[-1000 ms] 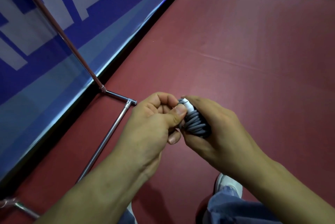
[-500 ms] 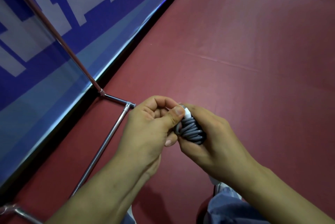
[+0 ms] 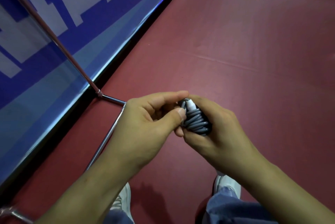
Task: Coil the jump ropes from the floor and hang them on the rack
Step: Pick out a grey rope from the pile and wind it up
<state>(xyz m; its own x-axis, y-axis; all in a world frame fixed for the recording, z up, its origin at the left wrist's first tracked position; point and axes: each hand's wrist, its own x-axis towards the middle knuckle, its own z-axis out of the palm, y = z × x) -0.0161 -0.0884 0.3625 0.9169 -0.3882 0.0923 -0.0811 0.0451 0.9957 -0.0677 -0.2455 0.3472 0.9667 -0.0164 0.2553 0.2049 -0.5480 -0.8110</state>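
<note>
Tucking in the loose end looks like the step in hand. The rope point(image 3: 197, 123) is wound into a tight grey bundle round its white handle point(image 3: 190, 105). I reckon the last turn should be drawn snug and pushed under its neighbour, so nothing springs open on the way to the rack point(image 3: 106, 136). The holding hand should not slacken until that end is locked. Some loop will be needed to hang it by, and I can see none from here.

The rack stands along the banner point(image 3: 54, 6), its slanted pole meeting the foot bars at a joint on the floor point(image 3: 235, 42). Just right of that joint is the left hand point(image 3: 150, 124), palm turned inward. Its thumb tip presses the bundle's near side and its forefinger curls over the top toward the handle, pinching the rope there. The other fingers are tucked under and mostly hidden.

Right of the rack's foot and clear of the floor, the bundle sits between the two hands.

Farthest right from the rack, the right hand point(image 3: 217, 129) wraps the bundle closely, with the fingers over its far side and the thumb beneath. Both forearms rise from below, and the wrists angle toward each other.
</note>
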